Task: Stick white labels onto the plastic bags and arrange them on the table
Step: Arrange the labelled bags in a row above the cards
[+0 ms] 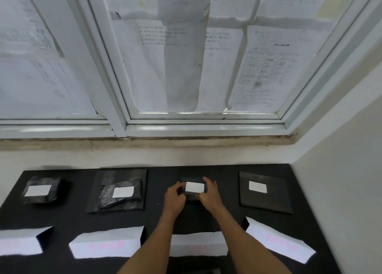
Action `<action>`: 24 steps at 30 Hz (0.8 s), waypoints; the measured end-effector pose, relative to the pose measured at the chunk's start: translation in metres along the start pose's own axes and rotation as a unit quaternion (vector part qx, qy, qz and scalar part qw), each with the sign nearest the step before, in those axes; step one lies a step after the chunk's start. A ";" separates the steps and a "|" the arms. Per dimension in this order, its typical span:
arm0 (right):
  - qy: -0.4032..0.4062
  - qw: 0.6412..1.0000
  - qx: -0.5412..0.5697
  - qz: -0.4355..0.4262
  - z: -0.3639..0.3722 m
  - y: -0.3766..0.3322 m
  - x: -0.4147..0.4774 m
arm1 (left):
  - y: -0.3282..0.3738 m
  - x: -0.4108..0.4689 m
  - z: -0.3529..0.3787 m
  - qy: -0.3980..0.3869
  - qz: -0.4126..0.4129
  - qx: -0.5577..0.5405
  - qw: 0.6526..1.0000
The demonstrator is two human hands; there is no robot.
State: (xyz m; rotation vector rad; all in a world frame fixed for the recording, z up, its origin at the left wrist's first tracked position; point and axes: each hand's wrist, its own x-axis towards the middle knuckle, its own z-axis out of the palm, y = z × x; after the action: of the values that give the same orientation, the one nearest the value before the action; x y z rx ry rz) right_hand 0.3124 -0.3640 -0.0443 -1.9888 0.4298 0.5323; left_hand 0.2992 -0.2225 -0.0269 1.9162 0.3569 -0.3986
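At the far side of the black table (155,182), third position from the left in a row of four, a small black plastic bag (191,196) lies between both hands. A white rectangular label (194,187) is already on its upper face. The left hand (175,197) grips the bag's left edge with curled fingers. The right hand (208,193) grips the right edge, fingers over the far corner and thumb at the near edge. Whether the bag rests on the table or is held just above it cannot be determined.

Adjacent items:
- Crumpled black bag at far left (41,200), labelled.
- Wide glossy black bag second from left (124,178), labelled.
- Flat matte black bag at far right (266,203), labelled.
- Four white paper strips with faint pink writing along the near edge, one in front of each position; the second from the left (107,244) is the clearest.

Judged status: labelling appears complete; the step in hand is final positioning of the third bag.

Probable faults from this point:
- Label lift or crease, caused by fingertips dragging across the label edge during release.
- Misalignment with the row, caused by uneven release of the two hands, which would rotate the bag.
- Poor registration with the paper strip nearest it, caused by setting the bag too far left or right.
- Displacement of the near strip, caused by a forearm brushing it on withdrawal.
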 end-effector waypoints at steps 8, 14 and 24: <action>0.040 0.996 -0.006 -0.077 0.038 -0.021 -0.081 | -0.017 -0.061 -0.051 0.021 0.024 0.020 0.999; 0.038 0.996 0.001 -0.083 0.102 -0.009 -0.170 | -0.074 -0.139 -0.108 0.022 0.020 0.006 1.000; 0.009 0.999 -0.033 0.021 0.224 0.075 -0.274 | -0.194 -0.255 -0.147 -0.014 -0.094 0.048 0.994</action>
State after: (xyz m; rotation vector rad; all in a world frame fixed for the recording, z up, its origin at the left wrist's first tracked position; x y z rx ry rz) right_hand 0.0025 -0.1773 -0.0439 -2.0522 0.4714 0.5610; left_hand 0.0037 -0.0310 -0.0251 1.9752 0.5109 -0.5748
